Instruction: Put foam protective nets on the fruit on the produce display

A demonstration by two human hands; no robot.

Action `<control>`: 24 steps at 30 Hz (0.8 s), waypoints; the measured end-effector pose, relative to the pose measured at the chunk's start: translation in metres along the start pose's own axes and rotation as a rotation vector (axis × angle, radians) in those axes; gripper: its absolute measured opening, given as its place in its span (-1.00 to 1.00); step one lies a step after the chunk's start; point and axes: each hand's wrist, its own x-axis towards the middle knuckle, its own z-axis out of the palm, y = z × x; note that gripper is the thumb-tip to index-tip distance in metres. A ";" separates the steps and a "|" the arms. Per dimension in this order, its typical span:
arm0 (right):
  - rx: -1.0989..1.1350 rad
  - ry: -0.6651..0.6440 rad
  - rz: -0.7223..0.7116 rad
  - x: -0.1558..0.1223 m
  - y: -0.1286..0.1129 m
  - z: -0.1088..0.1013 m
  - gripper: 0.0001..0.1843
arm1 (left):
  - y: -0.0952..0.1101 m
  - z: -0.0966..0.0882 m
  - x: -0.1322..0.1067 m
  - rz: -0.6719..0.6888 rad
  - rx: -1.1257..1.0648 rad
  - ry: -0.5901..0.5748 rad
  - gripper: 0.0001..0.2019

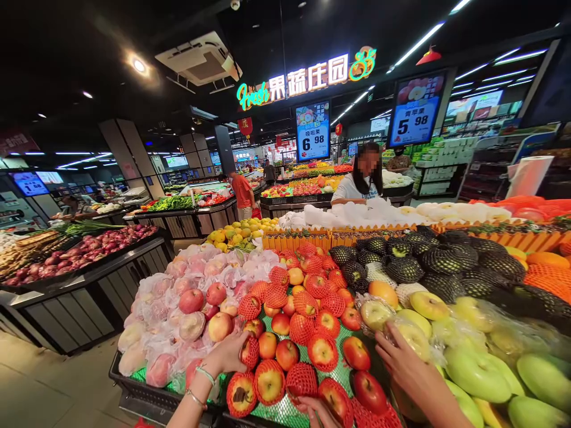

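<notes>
My left hand (225,355), with bracelets on the wrist, reaches into the apple display and closes its fingers round an apple in a red foam net (250,352). More netted red apples (322,352) lie around it on green matting. My right hand (404,364) stretches over the display's right part, fingers extended and touching a clear plastic bag of yellow-green fruit (413,337). A third hand's fingers (314,410) show at the bottom edge on a netted apple; whose hand it is I cannot tell.
Pale apples in white foam wraps (191,309) lie to the left, green mangoes (477,374) to the right, and dark-netted fruit (428,261) behind. A person in white (362,181) stands beyond the display. An aisle and a bin of red onions (80,252) are at left.
</notes>
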 end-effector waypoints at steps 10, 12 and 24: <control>-0.031 0.041 -0.219 -0.017 0.023 0.041 -0.54 | 0.010 0.013 0.001 -0.134 0.106 0.003 -0.13; -0.008 0.063 -0.250 -0.018 0.024 0.044 -0.55 | 0.011 0.017 0.001 -0.164 0.114 0.029 -0.09; 0.178 0.042 -0.208 -0.003 0.045 -0.001 -0.49 | -0.005 0.020 -0.010 -0.065 -0.063 0.173 -0.18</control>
